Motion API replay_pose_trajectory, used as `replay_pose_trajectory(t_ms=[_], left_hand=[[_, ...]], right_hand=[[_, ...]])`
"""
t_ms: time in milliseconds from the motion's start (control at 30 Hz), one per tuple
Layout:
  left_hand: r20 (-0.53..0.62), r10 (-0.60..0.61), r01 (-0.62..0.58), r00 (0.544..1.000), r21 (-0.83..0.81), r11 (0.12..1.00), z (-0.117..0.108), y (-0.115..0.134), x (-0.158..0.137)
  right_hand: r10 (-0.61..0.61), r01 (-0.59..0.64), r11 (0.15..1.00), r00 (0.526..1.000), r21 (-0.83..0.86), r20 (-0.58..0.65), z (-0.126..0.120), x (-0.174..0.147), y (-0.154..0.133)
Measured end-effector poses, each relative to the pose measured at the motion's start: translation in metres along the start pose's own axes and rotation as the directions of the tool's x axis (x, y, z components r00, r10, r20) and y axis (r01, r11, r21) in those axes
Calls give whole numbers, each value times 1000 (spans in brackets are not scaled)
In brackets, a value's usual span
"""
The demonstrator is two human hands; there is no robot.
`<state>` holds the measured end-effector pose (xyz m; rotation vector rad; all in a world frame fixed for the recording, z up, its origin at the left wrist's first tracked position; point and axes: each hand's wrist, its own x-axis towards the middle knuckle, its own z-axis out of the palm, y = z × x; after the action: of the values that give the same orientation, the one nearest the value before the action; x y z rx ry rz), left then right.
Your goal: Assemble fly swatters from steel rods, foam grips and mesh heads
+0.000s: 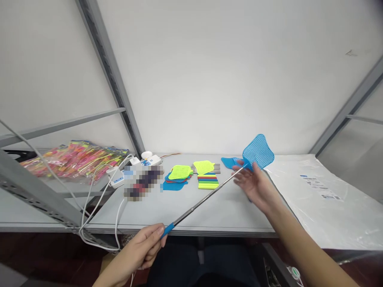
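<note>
The blue fly swatter [209, 195] stretches from the left hand [149, 244], closed around its handle [168, 230], to the right hand [254, 185], loosely spread at its head [259, 152]; whether that one grips, I can't tell. Beyond the left hand lie coloured tubes [208, 185] and swatter heads [180, 172].

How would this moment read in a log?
left hand: grips blue handle; right hand: open, at blue swatter head; metal rod: joins handle and head; table: yellow-green heads, coloured tubes
</note>
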<state>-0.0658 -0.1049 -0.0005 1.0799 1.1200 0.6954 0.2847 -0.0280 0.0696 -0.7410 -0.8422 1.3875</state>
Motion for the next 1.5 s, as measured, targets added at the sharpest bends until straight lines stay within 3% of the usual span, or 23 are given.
replay_pose_trajectory(t_ms=[100, 200, 400, 600, 733, 833, 933, 1067, 1133, 1200, 1267, 1367, 1433, 1500], left_hand=[[57, -30, 31, 998, -24, 999, -2, 0, 3], [83, -14, 19, 996, -61, 998, 6, 5, 5], [80, 67, -58, 995, -104, 993, 27, 15, 5], [98, 131, -113, 987, -164, 980, 44, 17, 9], [134, 98, -67, 986, -221, 973, 50, 17, 13], [140, 87, -38, 986, -320, 947, 65, 15, 22], [144, 112, -48, 983, -387, 921, 94, 18, 40], [227, 150, -41, 962, -424, 905, 137, 30, 77], [276, 204, -114, 939, -311, 944, 155, 38, 97], [318, 288, -290, 903, -41, 956, 168, 48, 114], [388, 381, -497, 839, 264, 827, 177, 58, 128], [535, 450, -699, 715, 550, 458, 184, 71, 150], [598, 450, -728, 664, 654, 206, 187, 76, 166], [620, 451, -702, 642, 712, 20, 189, 77, 184]], right_hand=[[-119, 135, 986, 982, 102, -144, -7, 17, -10], [-247, 254, 967, 958, 33, -144, 11, 13, -1], [-264, 255, 962, 959, -96, -105, 54, -23, 40], [-183, 176, 966, 983, -192, -16, 64, -33, 59], [-38, 49, 983, 997, -174, 65, 58, -24, 55], [62, -24, 967, 988, -255, 140, 54, -25, 65], [131, -12, 897, 962, -442, 239, 51, -34, 78], [-65, 183, 641, 980, -745, 186, 29, -33, 71], [-128, 160, 532, 986, -831, 108, 6, -24, 52], [-174, 97, 455, 985, -885, 19, -22, -12, 28], [-255, 22, 320, 965, -947, -64, -52, 2, 5], [-276, -194, 10, 942, -981, -189, -91, 25, -15], [-244, -305, -149, 933, -941, -264, -109, 41, -15], [-205, -355, -221, 928, -909, -312, -121, 55, -7]])
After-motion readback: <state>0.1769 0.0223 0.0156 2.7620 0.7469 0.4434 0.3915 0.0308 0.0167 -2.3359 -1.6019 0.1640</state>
